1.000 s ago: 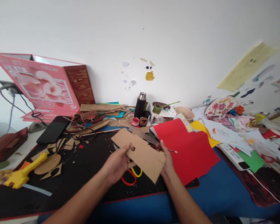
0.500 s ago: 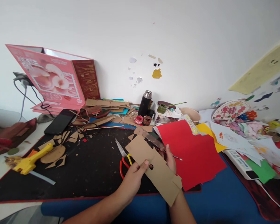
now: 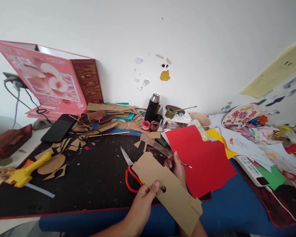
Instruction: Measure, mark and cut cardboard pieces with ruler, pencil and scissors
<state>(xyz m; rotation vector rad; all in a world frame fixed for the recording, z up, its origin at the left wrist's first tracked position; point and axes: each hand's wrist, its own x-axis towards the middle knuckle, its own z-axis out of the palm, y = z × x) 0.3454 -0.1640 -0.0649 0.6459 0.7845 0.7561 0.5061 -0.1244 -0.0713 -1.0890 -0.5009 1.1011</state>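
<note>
On our left, the left hand [image 3: 143, 202] is closed on the cardboard piece [image 3: 174, 199], thumb pressed flat beside its round hole [image 3: 163, 189], fingers hidden underneath. Compared with a second ago, the piece slants more steeply and its lower end lies nearer us; the scissors [image 3: 127, 157], with blades mostly covered then, now show them against the black mat [image 3: 98, 177]. The right hand [image 3: 179, 169] no longer grips the card's end: it is partly behind the piece, fingers curled near the ruler [image 3: 155, 144], and we cannot tell whether it holds anything. For the work, we judge that this leaves the left hand bearing most of the card. Across the tabletop [image 3: 227, 204], from the left, we see a yellow glue gun [image 3: 23, 174], a dark phone [image 3: 60, 127] near a pink box [image 3: 49, 82], cardboard scraps [image 3: 75, 143], a black flask [image 3: 152, 108] behind two paint pots [image 3: 145, 125], red paper [image 3: 199, 164] beside the right hand, and a white power strip [image 3: 250, 171]. Behind it all stands a white wall [image 3: 113, 33], with a yellow sheet [image 3: 276, 72] on it at the right.
</note>
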